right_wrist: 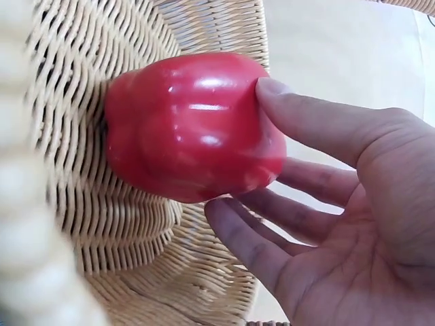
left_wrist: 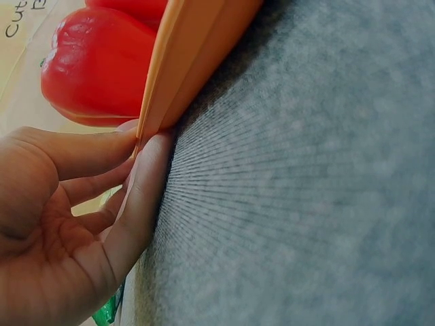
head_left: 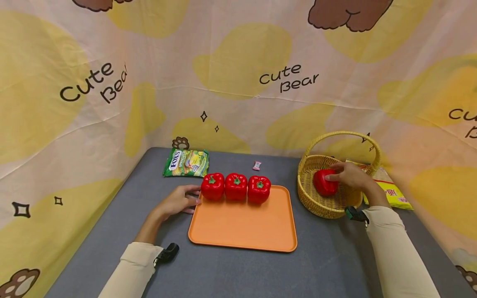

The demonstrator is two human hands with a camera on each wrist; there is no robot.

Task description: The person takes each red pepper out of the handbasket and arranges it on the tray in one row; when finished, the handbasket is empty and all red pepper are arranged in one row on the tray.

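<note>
Inside the wicker basket, my right hand holds a red bell pepper. The right wrist view shows the thumb on one side of this pepper and the fingers round the other, its far end against the woven wall. At the orange tray's left edge, my left hand pinches the rim, with the thumb over it and a finger below in the left wrist view. Three red bell peppers stand in a row along the tray's back edge, green stems up.
A green candy bag lies behind the tray at the back left. One small pink wrapped candy lies behind the peppers. Right of the basket is a yellow packet, partly hidden by the right arm. A printed cloth wall borders the grey table.
</note>
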